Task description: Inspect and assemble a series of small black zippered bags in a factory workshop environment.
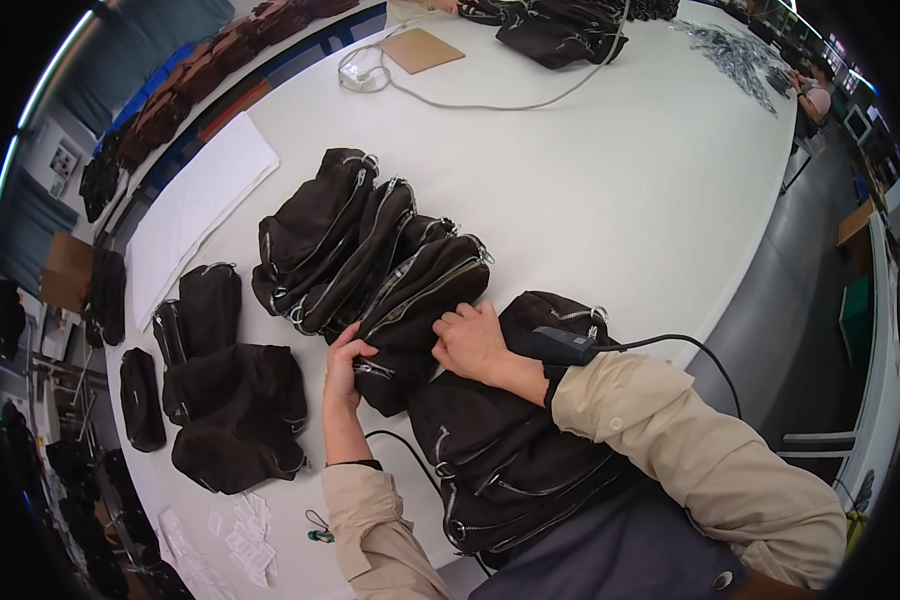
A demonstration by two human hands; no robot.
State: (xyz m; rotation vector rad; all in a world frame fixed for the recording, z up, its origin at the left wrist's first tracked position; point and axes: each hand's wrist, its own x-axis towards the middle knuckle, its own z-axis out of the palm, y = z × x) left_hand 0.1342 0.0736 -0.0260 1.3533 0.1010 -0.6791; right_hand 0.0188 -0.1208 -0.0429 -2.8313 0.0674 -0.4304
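A dark brown zippered bag (402,352) lies in front of me at the near end of a row of similar bags (320,225). My left hand (342,365) grips its left side, thumb on top by a metal zipper. At the right side of the same bag, my right hand (470,340) is closed with its fingers curled against the cloth. A black device with a cable (565,345) sits on my right wrist. More bags (510,440) with silver zippers are piled close to my body, under my right forearm.
Several dark pouches (235,410) lie on the white table (610,180) at the left, near white paper slips (252,540) and a white sheet (195,215). Farther off are a cardboard piece (422,50), a cable, more dark bags (560,35) and a heap of zippers (730,60). A person sits far right.
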